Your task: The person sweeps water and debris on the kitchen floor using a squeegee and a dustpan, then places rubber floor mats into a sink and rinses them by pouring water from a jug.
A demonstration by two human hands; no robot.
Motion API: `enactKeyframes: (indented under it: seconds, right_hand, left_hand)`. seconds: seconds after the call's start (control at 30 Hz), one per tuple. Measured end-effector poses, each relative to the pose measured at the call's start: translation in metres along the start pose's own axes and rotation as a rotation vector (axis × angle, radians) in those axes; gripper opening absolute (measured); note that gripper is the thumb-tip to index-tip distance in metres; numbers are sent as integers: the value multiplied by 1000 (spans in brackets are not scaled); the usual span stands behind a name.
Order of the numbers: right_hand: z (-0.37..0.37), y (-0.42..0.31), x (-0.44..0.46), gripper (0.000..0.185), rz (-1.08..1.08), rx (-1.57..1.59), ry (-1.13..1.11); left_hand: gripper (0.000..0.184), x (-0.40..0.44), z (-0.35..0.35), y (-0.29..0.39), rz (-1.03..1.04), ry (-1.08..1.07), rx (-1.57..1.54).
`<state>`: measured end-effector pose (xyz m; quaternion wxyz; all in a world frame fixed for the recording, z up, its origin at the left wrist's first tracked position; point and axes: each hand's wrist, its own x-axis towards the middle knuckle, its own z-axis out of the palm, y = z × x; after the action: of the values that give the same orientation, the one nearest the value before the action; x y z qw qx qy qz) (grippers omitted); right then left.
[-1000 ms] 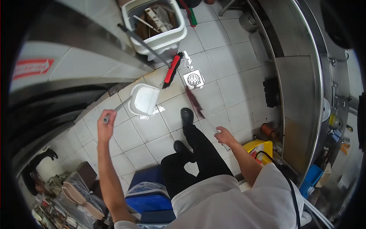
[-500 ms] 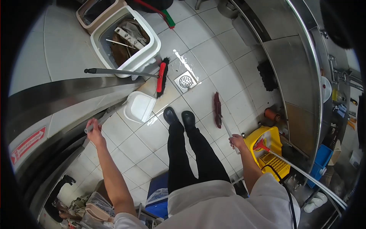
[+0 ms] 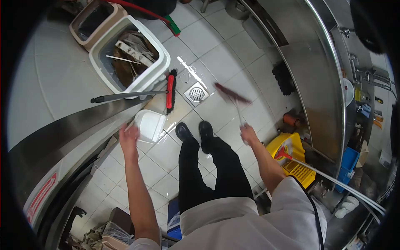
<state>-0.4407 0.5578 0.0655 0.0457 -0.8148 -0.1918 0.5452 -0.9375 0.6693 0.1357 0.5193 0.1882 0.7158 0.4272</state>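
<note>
My right hand is closed around the pale handle of a mop with a long, dark red head. The mop head is blurred by motion over the tiles, right of the floor drain. My left hand is smeared by motion, and its fingers cannot be read clearly. It appears in front of the left edge of a white dustpan on the floor; whether it touches the pan I cannot tell. Beyond the pan, a broom with a red and black head leans on its grey handle.
A white bin full of rubbish stands upper left beside a beige bin. On the right is a yellow mop bucket with a red-headed tool in it. Steel counters flank both sides. The floor tiles look wet.
The mop head has swung toward the drain and turned crosswise. My left hand has moved right toward the dustpan, away from a grey round end it was closed on. The view has shifted.
</note>
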Motion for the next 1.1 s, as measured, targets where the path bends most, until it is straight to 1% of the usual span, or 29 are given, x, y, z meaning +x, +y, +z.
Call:
enactKeyframes:
  seconds: [0.03, 0.07, 0.1, 0.13, 0.17, 0.2, 0.23, 0.27, 0.3, 0.33, 0.37, 0.4, 0.43, 0.47, 0.5, 0.53, 0.57, 0.63, 0.67, 0.73, 0.8, 0.83, 0.9, 0.93, 0.97, 1.03, 1.07, 1.1]
  right_hand:
    - [12, -20, 19, 46, -134, -150, 77]
    - [26, -39, 46, 54, -223, -208, 115]
    - [43, -42, 98, 55, -367, -248, 202]
    - [59, -59, 145, 55, -531, -335, 263]
    - [69, -127, 113, 44, -389, -203, 148]
    - [84, -171, 109, 40, -345, -120, 103]
    - [110, -174, 166, 37, -661, -205, 293]
    - [118, -206, 168, 39, -600, -255, 207]
    - [125, -214, 174, 39, -604, -265, 178]
    - [130, -225, 180, 39, -670, -350, 186]
    - [129, -239, 188, 39, -745, -434, 206]
    - [121, -233, 194, 40, -750, -492, 156]
    - [106, -211, 206, 41, -751, -597, 94]
    - [85, -190, 224, 42, -758, -704, 41]
    - [60, -151, 237, 43, -947, -776, 118]
    - [31, -119, 241, 42, -1046, -707, 117]
    - [-4, -136, 193, 43, -768, -798, -5]
    - [-55, -205, 87, 44, -361, -678, -216]
    - [-59, -229, 77, 44, -374, -687, -213]
    - [-56, -249, 71, 43, -395, -550, -203]
    - [-13, -257, 155, 48, -893, -560, -28]
    - [11, -294, 162, 46, -1014, -609, -17]
    - [74, -358, 185, 41, -963, -527, -26]
    - [107, -379, 192, 41, -844, -434, 1]
    - [139, -389, 214, 47, -717, -535, -45]
    - [158, -384, 184, 56, -510, -506, -40]
    - [154, -365, 176, 59, -456, -490, -123]
    - [144, -344, 175, 62, -416, -476, -196]
  left_hand:
    - [68, 9, 29, 13, 241, -38, 53]
    - [76, 14, 57, 33, 114, 74, -4]
    - [83, 16, 77, 50, -10, 194, -59]
    - [83, 14, 87, 55, -17, 214, -53]
    - [85, 12, 95, 57, -24, 247, 22]
    - [87, 9, 101, 58, -31, 283, 98]
    - [87, 3, 105, 62, -38, 307, 112]
    - [87, -3, 111, 66, 42, 334, 79]
    - [87, -5, 113, 66, 126, 366, 44]
    - [83, 0, 114, 65, 307, 460, 190]
    - [83, 6, 119, 71, 312, 482, 183]
    - [79, 8, 125, 84, 402, 487, 172]
    - [75, 4, 132, 97, 483, 486, 159]
    - [48, 3, 141, 112, 418, 390, -8]
    - [48, 11, 139, 114, 429, 394, -38]
    - [37, 22, 128, 107, 329, 356, -30]
    - [32, 27, 126, 109, 233, 314, -22]
    - [43, -1, 131, 120, 163, 272, 163]
    - [46, -17, 137, 121, 181, 300, 170]
    - [48, -55, 149, 111, 199, 327, 145]
    - [47, -90, 164, 105, 221, 372, 106]
    - [47, -107, 171, 105, 227, 416, 112]
    - [46, -132, 173, 87, 287, 416, 145]
    - [45, -144, 178, 84, 292, 427, 185]
    - [45, -153, 184, 83, 297, 448, 156]
    - [45, -166, 189, 80, 230, 476, 146]
    - [45, -167, 188, 80, 244, 485, 237]
    - [45, -171, 185, 84, 250, 496, 228]
